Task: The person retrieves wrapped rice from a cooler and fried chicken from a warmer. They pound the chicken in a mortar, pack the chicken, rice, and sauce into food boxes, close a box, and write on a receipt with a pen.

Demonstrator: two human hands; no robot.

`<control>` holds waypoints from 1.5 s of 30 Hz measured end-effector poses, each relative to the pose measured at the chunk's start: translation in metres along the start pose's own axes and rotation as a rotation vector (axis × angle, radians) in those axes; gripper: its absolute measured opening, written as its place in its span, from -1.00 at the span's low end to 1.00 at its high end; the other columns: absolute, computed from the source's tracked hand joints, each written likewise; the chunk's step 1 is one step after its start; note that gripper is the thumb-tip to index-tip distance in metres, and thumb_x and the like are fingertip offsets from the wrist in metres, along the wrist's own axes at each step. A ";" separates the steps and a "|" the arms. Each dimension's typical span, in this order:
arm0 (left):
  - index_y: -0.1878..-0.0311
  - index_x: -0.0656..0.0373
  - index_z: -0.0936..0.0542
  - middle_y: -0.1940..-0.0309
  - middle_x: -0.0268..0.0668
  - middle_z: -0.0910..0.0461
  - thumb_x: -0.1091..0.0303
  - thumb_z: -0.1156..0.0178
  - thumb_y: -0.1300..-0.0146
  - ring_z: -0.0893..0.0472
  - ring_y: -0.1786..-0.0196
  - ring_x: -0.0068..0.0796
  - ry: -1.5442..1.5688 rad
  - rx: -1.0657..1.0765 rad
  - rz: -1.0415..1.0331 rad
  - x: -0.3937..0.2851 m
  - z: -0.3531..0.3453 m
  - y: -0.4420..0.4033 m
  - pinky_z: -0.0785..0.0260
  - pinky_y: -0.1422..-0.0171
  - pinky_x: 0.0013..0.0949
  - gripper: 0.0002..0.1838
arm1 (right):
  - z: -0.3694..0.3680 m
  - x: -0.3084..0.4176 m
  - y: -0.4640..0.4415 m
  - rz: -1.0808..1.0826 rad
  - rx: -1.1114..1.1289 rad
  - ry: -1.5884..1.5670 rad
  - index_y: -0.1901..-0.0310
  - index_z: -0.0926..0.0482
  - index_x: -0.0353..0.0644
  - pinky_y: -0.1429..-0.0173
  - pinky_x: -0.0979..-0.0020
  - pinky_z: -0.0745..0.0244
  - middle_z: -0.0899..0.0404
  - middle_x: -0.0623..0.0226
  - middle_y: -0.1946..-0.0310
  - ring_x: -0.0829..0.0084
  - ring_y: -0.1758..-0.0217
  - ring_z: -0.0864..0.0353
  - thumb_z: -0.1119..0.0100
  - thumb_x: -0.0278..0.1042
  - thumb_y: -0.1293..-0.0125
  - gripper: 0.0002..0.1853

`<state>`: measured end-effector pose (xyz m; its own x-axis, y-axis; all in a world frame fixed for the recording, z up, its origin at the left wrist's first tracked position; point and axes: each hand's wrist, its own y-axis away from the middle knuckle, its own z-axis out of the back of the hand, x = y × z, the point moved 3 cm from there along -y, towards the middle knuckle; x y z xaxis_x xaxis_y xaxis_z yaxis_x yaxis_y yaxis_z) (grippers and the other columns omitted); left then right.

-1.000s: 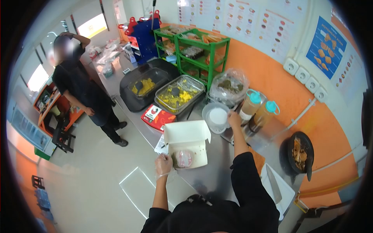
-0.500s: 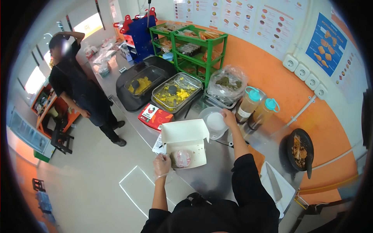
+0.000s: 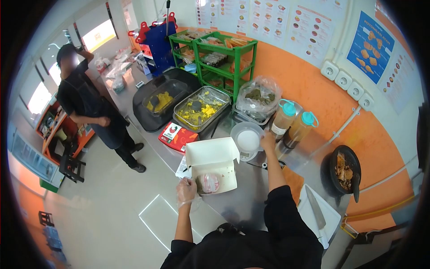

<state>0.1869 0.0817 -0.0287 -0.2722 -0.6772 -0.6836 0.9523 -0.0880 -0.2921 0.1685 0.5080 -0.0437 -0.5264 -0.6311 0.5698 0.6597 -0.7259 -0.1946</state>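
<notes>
My left hand, in a clear plastic glove, is closed at the left edge of an open white cardboard food box. Whatever its fingers pinch is hidden. Inside the box sit a wrapped round bundle with red print and, beside it, something dark green. My bare right hand has its fingers closed at the right rim of a clear plastic tub with a white round area inside. Under the tub's front shows part of a white device, perhaps a scale.
A red box, a glass tray of yellow food and two teal-capped bottles stand behind. At right are a knife on a white board and a stone mortar. Another person stands at left.
My right hand has shifted slightly down along the tub's right side. My left hand stays at the box. The other person's raised hand has come lower, and their other forearm has lifted to the waist.
</notes>
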 end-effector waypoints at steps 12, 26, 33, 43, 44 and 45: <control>0.52 0.26 -0.51 0.57 0.01 -0.54 0.31 -0.20 -0.09 -0.57 0.47 0.02 -0.002 0.018 0.048 0.006 -0.003 -0.001 -0.39 0.36 -0.09 -0.79 | 0.021 0.003 0.009 -0.225 0.085 0.064 0.05 -0.55 -0.10 -0.01 0.07 -0.51 -0.57 0.01 0.08 -0.02 0.00 -0.57 -0.16 -0.23 -0.16 -0.69; 0.53 0.26 -0.48 0.58 -0.01 -0.52 0.35 -0.18 -0.10 -0.54 0.47 0.03 0.074 0.053 0.057 0.008 -0.005 -0.001 -0.36 0.37 -0.06 -0.80 | -0.022 0.002 0.124 -0.486 0.315 -0.767 0.53 -0.55 -0.33 0.71 0.43 -0.24 -0.49 0.31 0.72 0.50 0.75 -0.41 -0.28 -0.37 -0.17 -0.78; 0.51 0.24 -0.49 0.59 -0.02 -0.52 0.37 -0.18 -0.08 -0.54 0.47 -0.01 0.078 0.049 0.064 0.013 -0.006 -0.001 -0.36 0.37 -0.10 -0.84 | -0.038 0.014 0.124 -0.658 0.364 -0.934 0.55 -0.53 -0.32 0.77 0.58 -0.11 -0.46 0.38 0.72 0.61 0.79 -0.32 -0.22 -0.40 -0.20 -0.77; 0.49 0.24 -0.47 0.54 0.04 -0.53 0.38 -0.13 -0.11 -0.55 0.44 0.13 0.017 -0.007 0.056 0.014 -0.011 0.000 -0.38 0.34 0.03 -0.85 | -0.052 -0.003 0.105 -0.741 0.475 -1.025 0.58 -0.48 -0.30 0.80 0.59 0.00 -0.45 0.33 0.72 0.63 0.82 -0.24 -0.19 -0.46 -0.10 -0.83; 0.47 0.25 -0.47 0.51 0.05 -0.53 0.37 -0.13 -0.11 -0.56 0.41 0.12 0.003 0.017 0.085 0.011 -0.008 0.000 -0.39 0.31 0.03 -0.85 | -0.052 -0.001 0.104 -0.749 0.472 -1.012 0.59 -0.48 -0.29 0.80 0.60 0.01 -0.44 0.34 0.73 0.65 0.83 -0.22 -0.19 -0.46 -0.09 -0.83; 0.44 0.26 -0.48 0.49 0.05 -0.54 0.36 -0.13 -0.11 -0.56 0.38 0.11 0.012 -0.001 0.054 0.014 -0.010 0.000 -0.40 0.28 0.02 -0.85 | -0.051 0.000 0.102 -0.762 0.463 -1.000 0.61 -0.47 -0.28 0.80 0.61 0.03 -0.44 0.34 0.73 0.66 0.83 -0.21 -0.19 -0.46 -0.07 -0.83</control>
<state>0.1814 0.0791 -0.0449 -0.2225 -0.6717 -0.7066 0.9654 -0.0507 -0.2558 0.2086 0.4198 -0.1043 -0.3566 0.5013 0.7884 0.6034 -0.5206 0.6040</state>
